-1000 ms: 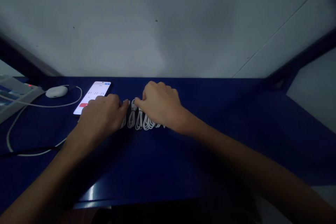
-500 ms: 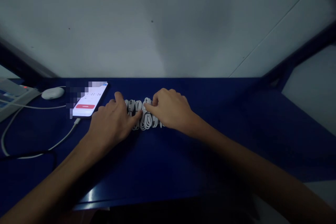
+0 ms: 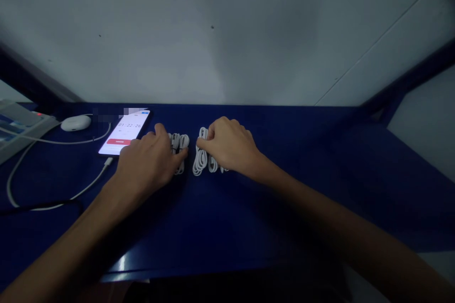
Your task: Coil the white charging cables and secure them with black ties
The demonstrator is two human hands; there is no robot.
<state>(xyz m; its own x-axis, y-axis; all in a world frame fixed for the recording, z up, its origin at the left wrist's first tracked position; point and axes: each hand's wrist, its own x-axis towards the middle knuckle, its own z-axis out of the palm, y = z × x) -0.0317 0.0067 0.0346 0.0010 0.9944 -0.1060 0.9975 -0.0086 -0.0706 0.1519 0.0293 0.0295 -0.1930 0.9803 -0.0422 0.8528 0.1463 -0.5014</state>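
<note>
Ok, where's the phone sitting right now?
In the head view, the phone lies screen-up on the blue table, left of centre, just beyond the left hand and right of the white earbud case.

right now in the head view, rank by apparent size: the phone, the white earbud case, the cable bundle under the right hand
1. phone
2. cable bundle under the right hand, partly hidden, so its true extent is unsure
3. earbud case, though it lies farther back

To your right of the right hand (image 3: pixel 232 149) the blue table (image 3: pixel 320 170) lies bare, and so does the near strip. On the left, the phone (image 3: pixel 126 131) sits just beside your left hand (image 3: pixel 149 163), its white cable (image 3: pixel 53 199) looping nearer, with a white case (image 3: pixel 76 123) beyond. The wall (image 3: pixel 227 33) closes the far side.
</note>
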